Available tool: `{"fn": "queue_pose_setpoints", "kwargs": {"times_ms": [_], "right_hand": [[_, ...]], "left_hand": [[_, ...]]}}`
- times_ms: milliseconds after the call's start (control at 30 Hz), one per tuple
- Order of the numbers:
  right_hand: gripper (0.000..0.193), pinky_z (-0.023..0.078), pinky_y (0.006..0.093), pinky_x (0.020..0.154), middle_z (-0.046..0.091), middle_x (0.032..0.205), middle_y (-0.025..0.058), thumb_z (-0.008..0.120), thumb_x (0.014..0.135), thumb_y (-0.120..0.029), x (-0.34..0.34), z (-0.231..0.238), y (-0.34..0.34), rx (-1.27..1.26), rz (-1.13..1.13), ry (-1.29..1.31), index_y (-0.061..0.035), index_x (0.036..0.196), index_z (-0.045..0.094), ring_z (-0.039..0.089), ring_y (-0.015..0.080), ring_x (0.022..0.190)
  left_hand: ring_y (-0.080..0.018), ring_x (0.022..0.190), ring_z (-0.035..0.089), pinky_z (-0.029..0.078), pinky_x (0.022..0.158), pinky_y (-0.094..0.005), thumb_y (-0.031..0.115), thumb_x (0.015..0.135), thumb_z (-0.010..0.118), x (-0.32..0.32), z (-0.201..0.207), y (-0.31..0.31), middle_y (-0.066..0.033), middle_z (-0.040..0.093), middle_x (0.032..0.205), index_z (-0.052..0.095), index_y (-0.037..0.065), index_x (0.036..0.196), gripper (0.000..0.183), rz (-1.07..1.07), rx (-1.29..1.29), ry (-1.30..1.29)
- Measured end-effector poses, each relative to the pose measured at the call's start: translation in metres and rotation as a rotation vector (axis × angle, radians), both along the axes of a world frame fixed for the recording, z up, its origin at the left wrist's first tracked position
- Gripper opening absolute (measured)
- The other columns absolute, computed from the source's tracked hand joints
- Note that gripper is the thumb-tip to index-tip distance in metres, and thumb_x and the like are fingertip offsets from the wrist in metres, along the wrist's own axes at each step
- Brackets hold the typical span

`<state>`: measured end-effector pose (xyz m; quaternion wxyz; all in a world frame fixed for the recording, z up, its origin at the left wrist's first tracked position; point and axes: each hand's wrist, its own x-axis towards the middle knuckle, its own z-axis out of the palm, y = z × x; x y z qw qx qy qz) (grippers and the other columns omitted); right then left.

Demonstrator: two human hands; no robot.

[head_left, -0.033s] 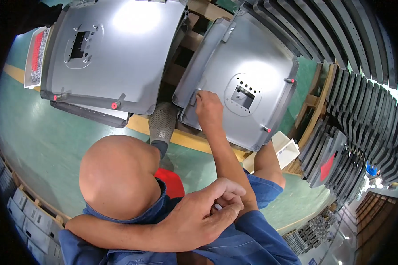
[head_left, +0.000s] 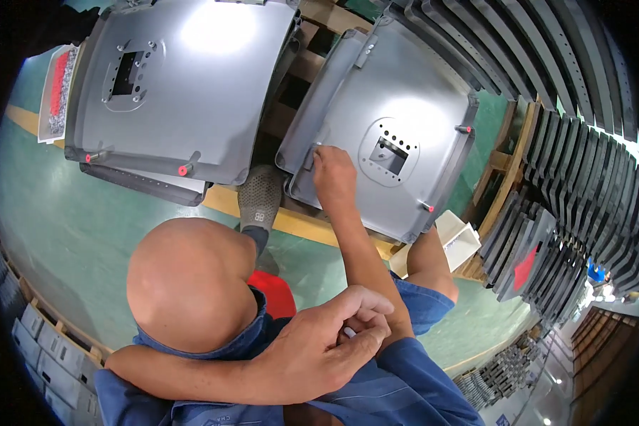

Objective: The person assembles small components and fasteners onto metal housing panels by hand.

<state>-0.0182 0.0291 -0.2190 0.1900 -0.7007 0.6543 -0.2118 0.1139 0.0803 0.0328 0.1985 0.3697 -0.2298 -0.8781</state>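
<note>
My right hand (head_left: pixel 336 174) reaches out to the left edge of a grey metal panel (head_left: pixel 376 92). Its fingers are pinched together at a flange there, and whatever they hold is hidden. The panel has a rectangular cutout ringed by holes, and red-capped posts (head_left: pixel 427 206) stand along its right side. Closer to me, my left hand (head_left: pixel 326 344) is curled in front of my body beside the right forearm. A small whitish piece (head_left: pixel 349 331) shows between its fingers; its kind is too small to tell.
A second grey panel (head_left: pixel 199 92) lies at the left, with red-capped posts. White bins stand at the far left (head_left: pixel 52 131) and right of my right leg (head_left: pixel 459 241). Stacked dark metal panels (head_left: pixel 568 156) fill the right side. My shoe (head_left: pixel 260 195) stands between the panels.
</note>
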Motion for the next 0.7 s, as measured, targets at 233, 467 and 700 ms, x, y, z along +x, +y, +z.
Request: {"fn": "queue_pose_setpoints", "kwargs": {"times_ms": [233,467,700], "right_hand": [[0.007,0.044,0.0418,0.067,0.056,0.079,0.0141,0.059,0.075,-0.005,-0.001,-0.003,-0.003,0.013,0.005,0.014,-0.0037,0.082,0.056,0.053,0.0330,0.076],[0.008,0.045,0.0417,0.066,0.055,0.076,0.0136,0.058,0.076,-0.009,-0.004,-0.004,-0.005,0.003,-0.057,0.011,-0.0038,0.081,0.055,0.053,0.0325,0.078],[0.012,0.046,0.0418,0.067,0.059,0.080,0.0127,0.057,0.078,-0.017,-0.081,0.063,-0.016,0.123,0.077,0.124,-0.0049,0.079,0.059,0.056,0.0313,0.078]], "left_hand": [[-0.0074,0.079,0.053,0.045,0.067,-0.0211,0.002,0.088,0.050,0.001,0.002,-0.001,-0.0068,0.056,0.092,0.046,0.001,0.111,0.024,-0.080,-0.005,0.015],[-0.0068,0.076,0.052,0.043,0.067,-0.0203,0.006,0.088,0.050,-0.003,-0.004,0.001,-0.0045,0.056,0.086,0.048,0.001,0.108,0.020,-0.089,-0.109,-0.060],[-0.0007,0.063,0.037,0.031,0.054,-0.0169,0.006,0.086,0.051,-0.001,0.003,-0.026,0.0063,0.044,0.069,0.056,0.004,0.097,0.012,0.002,-0.013,-0.255]]}}
